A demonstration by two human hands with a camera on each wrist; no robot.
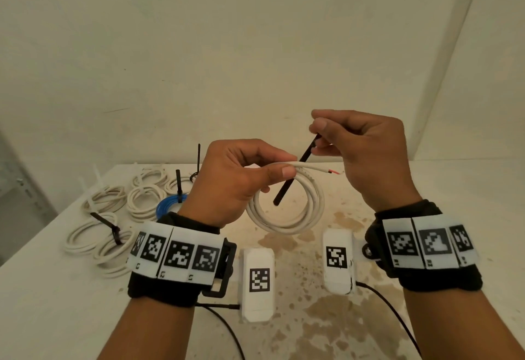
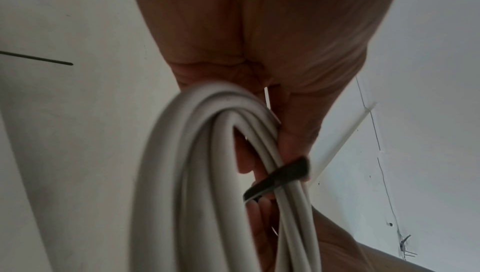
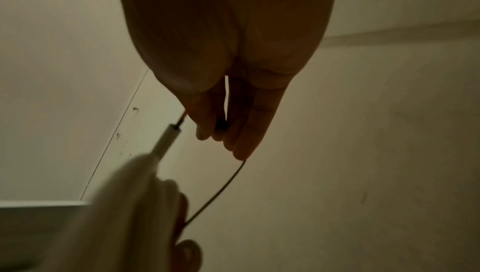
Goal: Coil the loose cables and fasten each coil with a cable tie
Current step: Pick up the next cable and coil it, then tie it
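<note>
The left hand point(image 1: 233, 186) pinches the white coil point(image 1: 287, 206) to keep its loops together while the right hand point(image 1: 360, 155) holds the black tie point(image 1: 295, 172) for threading.

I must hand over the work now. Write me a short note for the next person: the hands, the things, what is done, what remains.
Left hand grips the white cable coil at its top.
Right hand pinches a black cable tie, threaded through the coil, not yet closed.
Done: tied coils lie on the table, left side.
Left: loop the tie, close it, set the coil down.
</note>
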